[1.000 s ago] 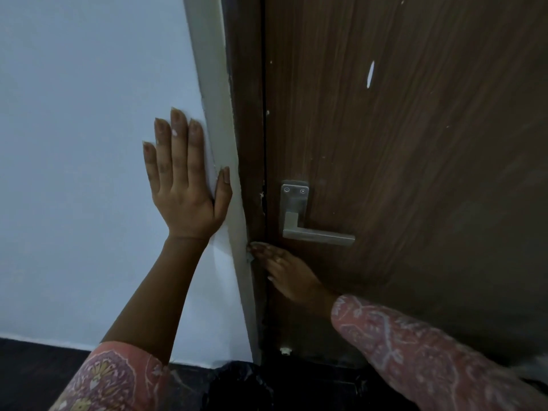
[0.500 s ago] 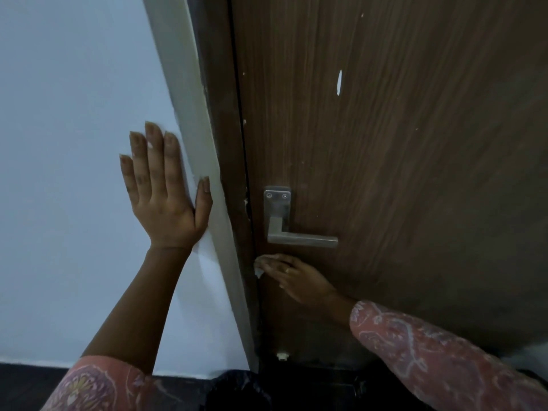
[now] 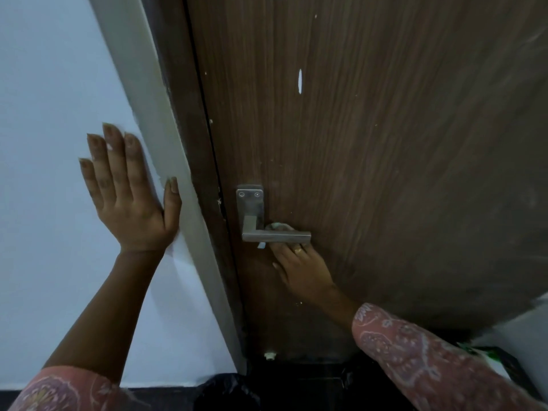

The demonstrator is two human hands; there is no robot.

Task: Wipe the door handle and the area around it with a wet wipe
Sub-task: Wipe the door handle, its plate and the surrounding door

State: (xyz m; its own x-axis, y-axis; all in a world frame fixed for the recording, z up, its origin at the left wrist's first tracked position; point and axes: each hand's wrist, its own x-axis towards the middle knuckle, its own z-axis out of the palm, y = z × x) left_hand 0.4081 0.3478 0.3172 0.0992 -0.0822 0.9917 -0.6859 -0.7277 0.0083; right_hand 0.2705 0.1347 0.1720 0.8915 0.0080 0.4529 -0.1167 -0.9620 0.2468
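A brushed-metal lever door handle (image 3: 275, 236) on its plate sits at the left edge of a dark wood-grain door (image 3: 370, 143). My right hand (image 3: 299, 268) reaches up from below, fingers tucked behind the lever and pressing a whitish wet wipe (image 3: 277, 226) against the door; bits of the wipe show above and below the lever. My left hand (image 3: 127, 197) lies flat with fingers spread on the white wall (image 3: 53, 114), thumb against the pale door frame (image 3: 166, 137).
A white chip mark (image 3: 300, 81) shows on the door above the handle. A small white door stop (image 3: 269, 355) sits at the door's foot. A dark bag (image 3: 228, 393) lies on the dark floor below; something white and green (image 3: 486, 357) is at bottom right.
My right hand with the wipe has moved up and right from the door's edge below the handle to behind the lever. My left hand stays flat on the wall.
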